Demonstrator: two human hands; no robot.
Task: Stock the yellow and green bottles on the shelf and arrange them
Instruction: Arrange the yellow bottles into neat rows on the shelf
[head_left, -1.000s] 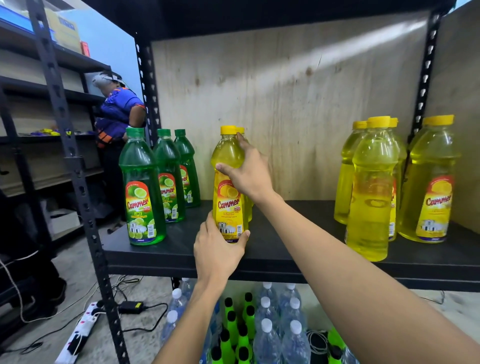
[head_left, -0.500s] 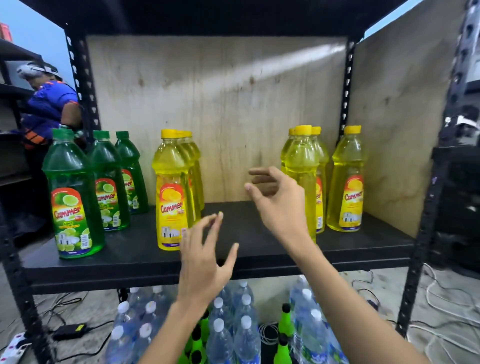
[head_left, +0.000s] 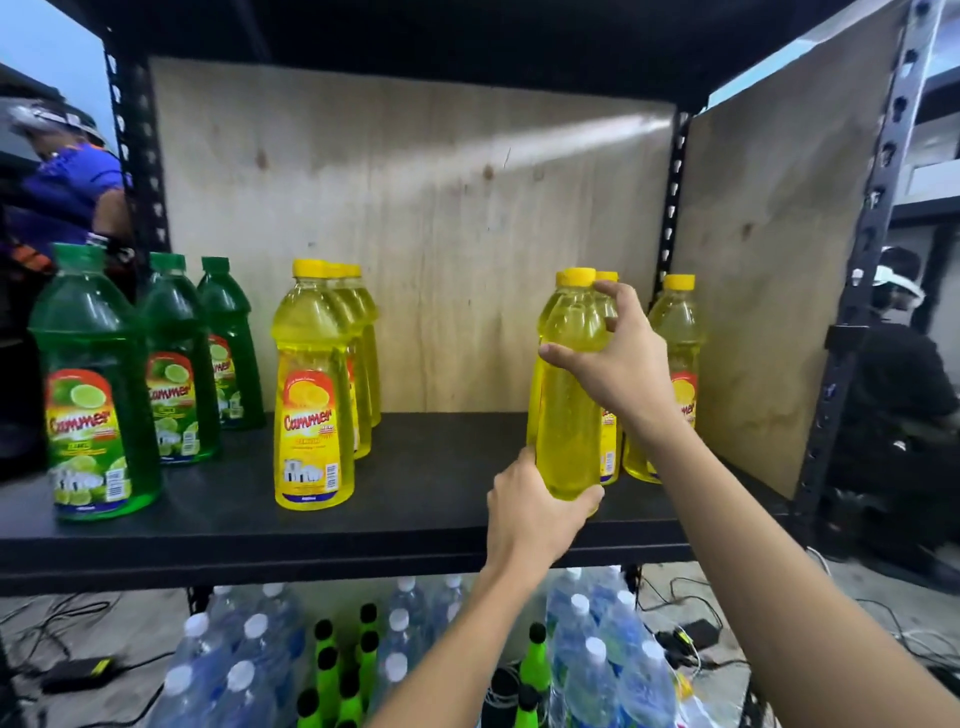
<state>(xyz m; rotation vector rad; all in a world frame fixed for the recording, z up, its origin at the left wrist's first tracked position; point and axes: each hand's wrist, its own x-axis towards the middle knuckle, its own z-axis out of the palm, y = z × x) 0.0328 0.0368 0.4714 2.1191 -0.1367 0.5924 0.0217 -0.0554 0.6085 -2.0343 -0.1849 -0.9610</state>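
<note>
Grip on front yellow bottle (head_left: 569, 415), label not showing, at the head of the right-hand group on the black shelf (head_left: 415, 509): left hand (head_left: 530, 512) curls round its base, right hand (head_left: 618, 364) clasps its shoulder. Judged best practice: turn it label-forward like the middle yellow row (head_left: 314, 410), keeping the base flat.

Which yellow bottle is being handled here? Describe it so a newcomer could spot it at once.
On the black shelf, go to the right-hand cluster of yellow bottles. It is the frontmost bottle, with the left hand at its base and the right hand round its shoulder. Unlike its neighbours, it shows no label.
</note>
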